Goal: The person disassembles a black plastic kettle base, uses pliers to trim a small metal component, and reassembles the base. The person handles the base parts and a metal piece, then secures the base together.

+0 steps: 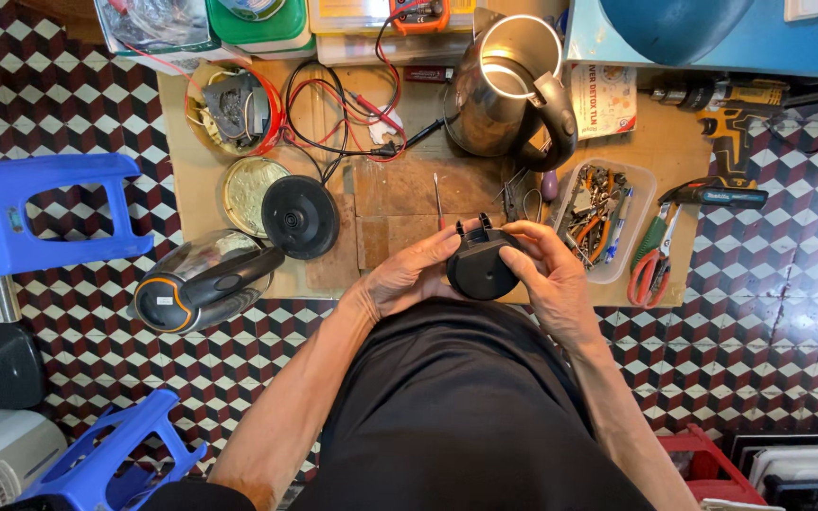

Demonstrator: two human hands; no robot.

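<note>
At the left edge of the low wooden board we see a glass kettle lying on its side, half on the tiled floor, and just right of it a round black kettle base lying flat beside a brass-coloured disc. Toward the board's near edge, our left hand closes its fingers round the left side of a round black lid part, thumb up near its hinge tabs, while our right hand grips the right side, fingers curled over the top; the part is held off the board, just above its near edge. Behind it, the steel kettle stands open with no lid, so we judge the lid part is off and refitting is still to come. Further right sit a clear tub of small tools and red-handled pliers, untouched.
</note>
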